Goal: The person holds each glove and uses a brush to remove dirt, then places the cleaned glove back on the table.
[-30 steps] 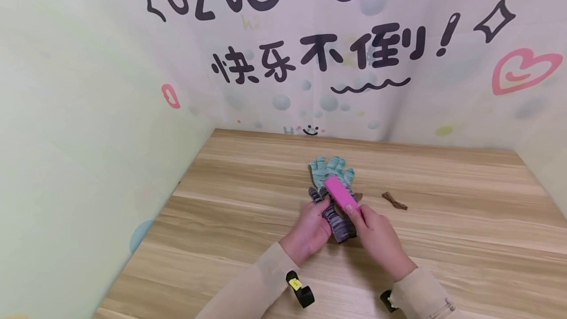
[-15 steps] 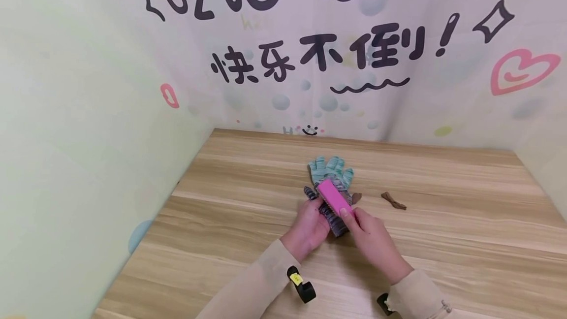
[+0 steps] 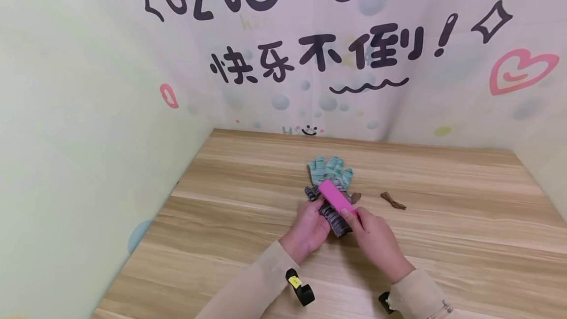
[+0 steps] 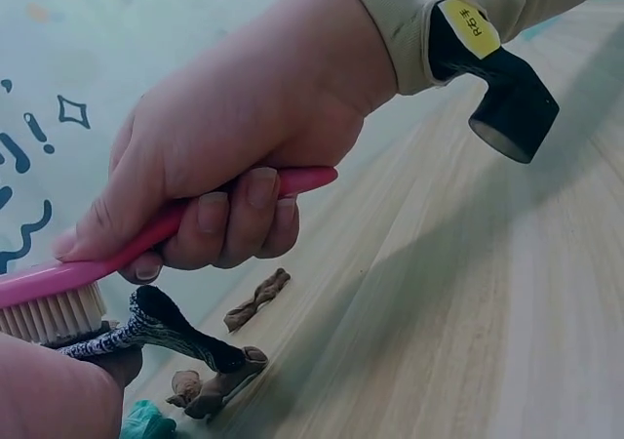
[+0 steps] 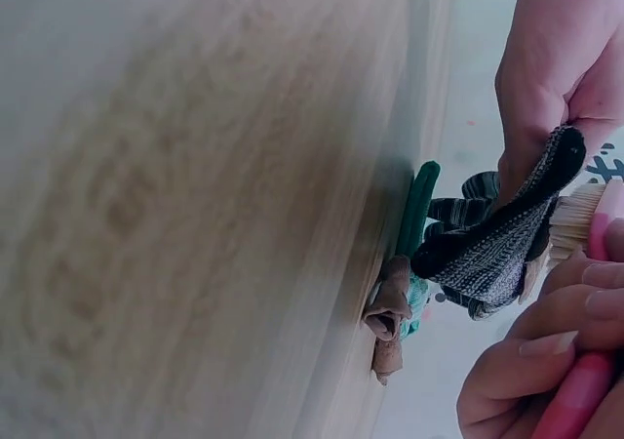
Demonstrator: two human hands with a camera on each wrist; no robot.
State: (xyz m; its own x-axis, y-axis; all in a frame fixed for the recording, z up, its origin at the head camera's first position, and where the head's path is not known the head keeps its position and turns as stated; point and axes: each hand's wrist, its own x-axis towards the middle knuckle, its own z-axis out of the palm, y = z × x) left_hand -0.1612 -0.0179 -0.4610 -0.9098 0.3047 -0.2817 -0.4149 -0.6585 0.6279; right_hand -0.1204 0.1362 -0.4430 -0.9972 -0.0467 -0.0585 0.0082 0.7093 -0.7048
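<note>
A dark grey striped knit glove (image 3: 338, 223) is in my left hand (image 3: 312, 225), pinched between the thumb on top and fingers mostly hidden beneath. My right hand (image 3: 376, 238) grips a pink brush (image 3: 335, 196) by its handle, thumb along the top. Both wrist views show pale bristles (image 4: 58, 314) facing the knit; in the right wrist view they meet the glove's surface, and its dark cuff opening (image 5: 561, 156) faces the camera. Just beyond lies a teal striped glove (image 3: 330, 167), flat on the table, fingers pointing away, its lower part covered by the dark glove.
A twisted brown strip (image 3: 393, 200) lies on the wooden table (image 3: 465, 220) to the right. Another brown rolled piece (image 3: 356, 198) sits close beside the gloves, partly hidden. A printed cloth wall (image 3: 266, 102) closes off the back, with a pale wall (image 3: 88, 137) at left.
Over the second, the brush has slid slightly left and the dark glove has shifted a little up and left. Since half a second ago almost nothing has moved. Both grips stay the same.
</note>
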